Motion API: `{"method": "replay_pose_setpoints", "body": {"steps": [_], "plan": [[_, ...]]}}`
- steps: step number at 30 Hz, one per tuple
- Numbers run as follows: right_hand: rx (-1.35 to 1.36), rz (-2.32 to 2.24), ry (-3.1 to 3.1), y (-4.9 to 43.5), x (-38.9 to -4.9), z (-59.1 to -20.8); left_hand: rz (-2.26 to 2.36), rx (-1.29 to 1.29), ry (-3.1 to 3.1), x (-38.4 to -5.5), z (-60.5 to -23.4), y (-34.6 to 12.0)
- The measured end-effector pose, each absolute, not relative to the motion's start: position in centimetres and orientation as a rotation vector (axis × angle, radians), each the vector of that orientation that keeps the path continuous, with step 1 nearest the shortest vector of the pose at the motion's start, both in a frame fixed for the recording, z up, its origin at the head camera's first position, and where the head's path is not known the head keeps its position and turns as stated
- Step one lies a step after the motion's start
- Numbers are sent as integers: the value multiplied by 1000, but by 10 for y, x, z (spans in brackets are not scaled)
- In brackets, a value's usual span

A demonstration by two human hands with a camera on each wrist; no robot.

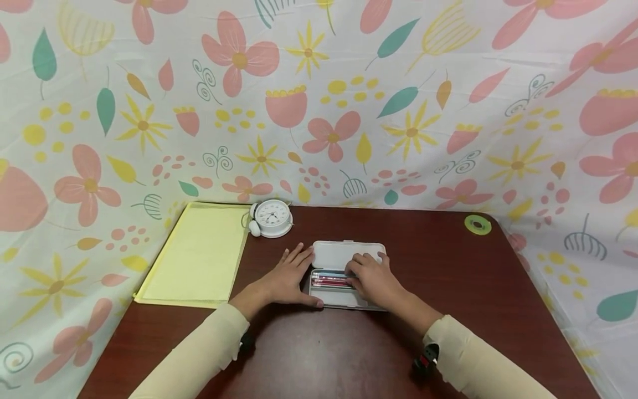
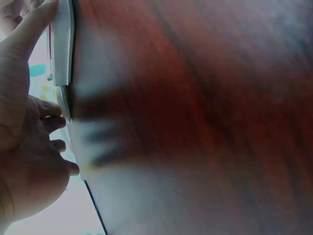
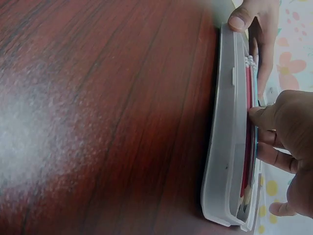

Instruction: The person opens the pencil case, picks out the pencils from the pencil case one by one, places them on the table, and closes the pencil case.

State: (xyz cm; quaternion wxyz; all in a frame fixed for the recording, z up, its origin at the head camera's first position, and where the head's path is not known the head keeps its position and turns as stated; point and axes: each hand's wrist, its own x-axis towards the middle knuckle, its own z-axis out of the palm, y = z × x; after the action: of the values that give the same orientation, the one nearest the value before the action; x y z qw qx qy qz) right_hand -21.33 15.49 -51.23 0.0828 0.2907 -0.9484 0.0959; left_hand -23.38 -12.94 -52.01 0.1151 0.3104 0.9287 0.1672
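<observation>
A white pencil case point(image 1: 344, 298) lies with its lid point(image 1: 339, 255) folded back, on the dark wooden table. Several red and bluish pencils point(image 1: 329, 279) lie side by side along the back of its tray. My left hand point(image 1: 289, 280) is spread at the case's left end, its thumb touching the front corner and its fingers reaching beside the lid. Over the right part of the tray, my right hand point(image 1: 371, 280) pinches pencils between thumb and fingers. The right wrist view shows that thumb against the pencils point(image 3: 248, 147); how many it holds is hidden.
A yellow folder or paper pad point(image 1: 194, 255) lies at the table's left. Beside it, at the back, is a white twin-bell alarm clock point(image 1: 271, 218). A green roll of tape point(image 1: 477, 224) lies near the back right corner. A flowered cloth point(image 1: 329, 111) hangs behind the table point(image 1: 309, 354).
</observation>
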Motion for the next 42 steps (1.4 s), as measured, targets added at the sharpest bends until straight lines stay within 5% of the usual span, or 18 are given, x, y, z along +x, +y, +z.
{"method": "replay_pose_setpoints", "body": {"steps": [42], "plan": [[914, 383, -2848, 149, -218, -510, 607, 883, 2654, -236, -529, -134]]}}
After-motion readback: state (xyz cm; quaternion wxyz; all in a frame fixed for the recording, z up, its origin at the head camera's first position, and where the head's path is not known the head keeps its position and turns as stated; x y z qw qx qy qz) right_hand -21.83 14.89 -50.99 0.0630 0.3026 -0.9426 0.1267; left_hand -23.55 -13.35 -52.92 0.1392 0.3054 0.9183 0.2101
